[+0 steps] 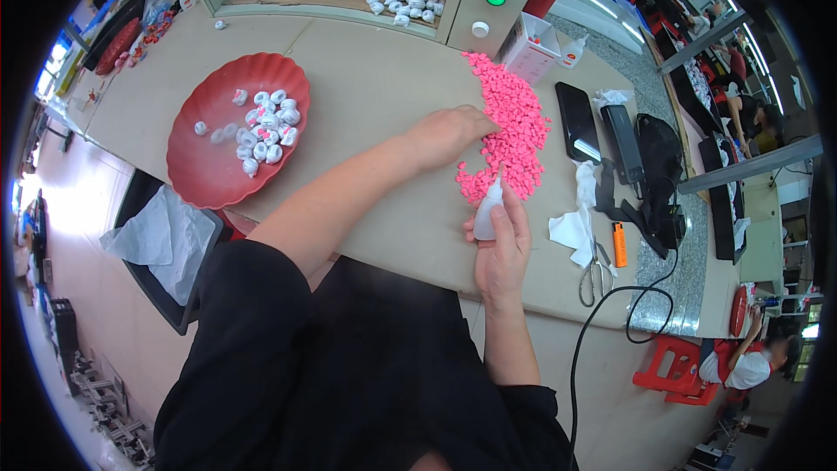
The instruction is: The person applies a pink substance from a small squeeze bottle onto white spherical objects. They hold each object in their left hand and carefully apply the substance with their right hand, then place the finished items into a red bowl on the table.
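Observation:
My left hand (pixel 446 134) reaches over the table to the left edge of a long pile of small pink pieces (pixel 516 118). Its fingers are drawn together, the tips touching the pile; whatever may be between them is hidden. In my right hand (pixel 504 249) is a small white squeeze bottle (pixel 489 211) with a thin nozzle tip, held nozzle up at the near end of the pile. To the left, a red scalloped dish (pixel 196 122) holds several small white rounded pieces (pixel 272 126), some with pink on them. A couple in the dish look smeared.
Behind stands a cabinet shelf (pixel 323 13) with many small pieces, beside red and green buttons. A white box (pixel 528 45) is past the pile. At right lie a phone (pixel 576 122), scissors (pixel 596 279), an orange lighter (pixel 620 245) and a black cable (pixel 602 301). A black bin (pixel 187 314) stands lower left.

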Tool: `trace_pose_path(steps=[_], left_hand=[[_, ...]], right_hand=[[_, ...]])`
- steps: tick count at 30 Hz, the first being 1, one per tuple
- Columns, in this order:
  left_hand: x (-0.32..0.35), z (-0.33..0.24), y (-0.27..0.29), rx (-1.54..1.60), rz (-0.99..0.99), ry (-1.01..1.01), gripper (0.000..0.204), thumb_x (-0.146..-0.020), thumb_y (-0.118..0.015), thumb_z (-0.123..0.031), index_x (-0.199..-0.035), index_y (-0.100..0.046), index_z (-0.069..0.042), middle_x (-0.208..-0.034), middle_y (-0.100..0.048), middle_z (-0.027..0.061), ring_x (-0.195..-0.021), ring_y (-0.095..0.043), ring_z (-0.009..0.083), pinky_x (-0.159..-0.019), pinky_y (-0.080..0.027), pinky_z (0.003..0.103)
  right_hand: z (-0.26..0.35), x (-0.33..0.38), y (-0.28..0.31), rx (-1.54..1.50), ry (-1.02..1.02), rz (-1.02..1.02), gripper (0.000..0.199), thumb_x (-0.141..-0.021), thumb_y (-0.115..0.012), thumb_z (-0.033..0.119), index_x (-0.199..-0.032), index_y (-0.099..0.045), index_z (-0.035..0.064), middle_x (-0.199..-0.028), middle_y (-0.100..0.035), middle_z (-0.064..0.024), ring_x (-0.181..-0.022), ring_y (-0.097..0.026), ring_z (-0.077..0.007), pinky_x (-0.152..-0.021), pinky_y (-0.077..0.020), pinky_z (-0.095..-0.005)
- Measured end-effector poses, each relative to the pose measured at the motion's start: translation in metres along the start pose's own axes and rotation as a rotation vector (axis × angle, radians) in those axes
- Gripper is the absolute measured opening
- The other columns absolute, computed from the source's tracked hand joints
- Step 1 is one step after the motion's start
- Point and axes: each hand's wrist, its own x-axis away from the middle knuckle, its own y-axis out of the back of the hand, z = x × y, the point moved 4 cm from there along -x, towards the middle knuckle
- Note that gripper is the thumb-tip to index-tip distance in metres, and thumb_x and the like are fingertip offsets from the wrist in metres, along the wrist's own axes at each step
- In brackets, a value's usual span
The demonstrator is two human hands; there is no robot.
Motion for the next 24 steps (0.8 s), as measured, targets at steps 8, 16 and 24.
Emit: trace_pose_path(steps=[8, 16, 24], left_hand=[[0.037, -0.003, 0.013, 0.973, -0.07, 0.775, 0.023, -0.087, -0.053, -0.008, -0.108, -0.054, -0.001, -0.096, -0.056, 0.0079, -0.083, -0.058, 0.018, -0.073, -0.049, 0.029], [0.103, -0.045, -0.001, 1.48, -0.278, 0.747, 0.025, -0.084, -0.057, -0.003, -0.107, -0.048, -0.002, -0.097, -0.055, 0.007, -0.085, -0.058, 0.0142, -0.072, -0.049, 0.025], [0.109, -0.049, -0.007, 1.365, -0.356, 0.648, 0.023, -0.083, -0.057, 0.002, -0.103, -0.046, -0.001, -0.097, -0.054, 0.0075, -0.088, -0.058, 0.0153, -0.076, -0.049, 0.027]], right_hand=[[0.011, -0.004, 0.014, 0.101, 0.139, -0.213, 0.032, -0.08, -0.062, 0.001, -0.109, -0.049, -0.0006, -0.095, -0.058, -0.007, -0.081, -0.057, -0.013, -0.066, -0.0465, -0.0232], [0.021, -0.004, 0.018, 0.187, 0.287, -0.175, 0.029, -0.078, -0.064, -0.001, -0.103, -0.051, -0.0011, -0.091, -0.057, -0.0084, -0.085, -0.056, -0.015, -0.077, -0.0464, -0.0267], [0.014, 0.006, 0.006, 0.359, 0.431, 0.019, 0.024, -0.087, -0.055, 0.018, -0.099, -0.046, -0.0009, -0.092, -0.051, -0.0103, -0.068, -0.051, -0.0135, -0.061, -0.0424, -0.0233]])
